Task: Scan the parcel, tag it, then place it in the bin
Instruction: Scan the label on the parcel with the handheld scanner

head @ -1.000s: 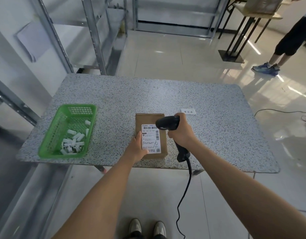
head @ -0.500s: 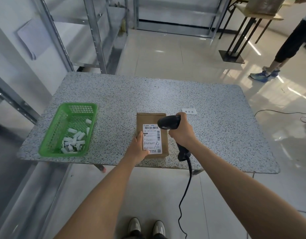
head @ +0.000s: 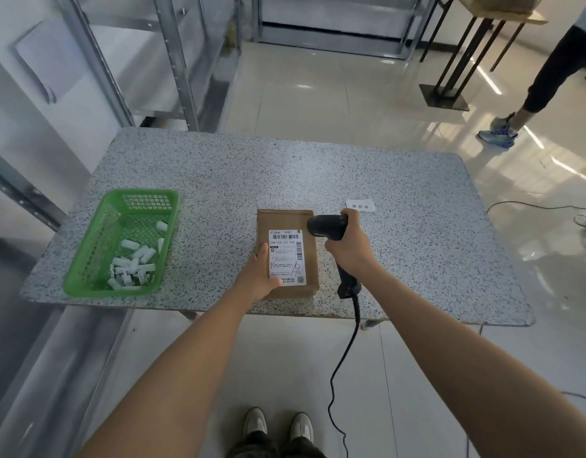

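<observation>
The brown parcel (head: 286, 252) lies flat on the table (head: 417, 226), label up. The left hand (head: 259, 276) presses its near-left corner, fingers flattened together, steadying it. The right hand (head: 349, 244), just right of the parcel, wraps the barcode scanner (head: 328, 226), aimed at the label (head: 286, 256).

The desk (head: 400, 193) in front of me has a speckled grey-and-white top with rounded corners. Beyond its far left corner stand metal shelving uprights (head: 176, 61) carrying pale shelf boards. A sheet of paper (head: 37, 64) hangs on the wall at far left. The floor (head: 318, 100) is glossy, light-coloured tile showing bright reflections. At upper right, a dark-framed stand (head: 450, 81) rests on a flat base plate. Just beside it, a second person's leg (head: 555, 71) in dark clothing ends in a blue shoe (head: 498, 135). A thin cable (head: 532, 205) lies on the floor at right. My own two light shoes (head: 278, 428) appear at the bottom edge.
</observation>
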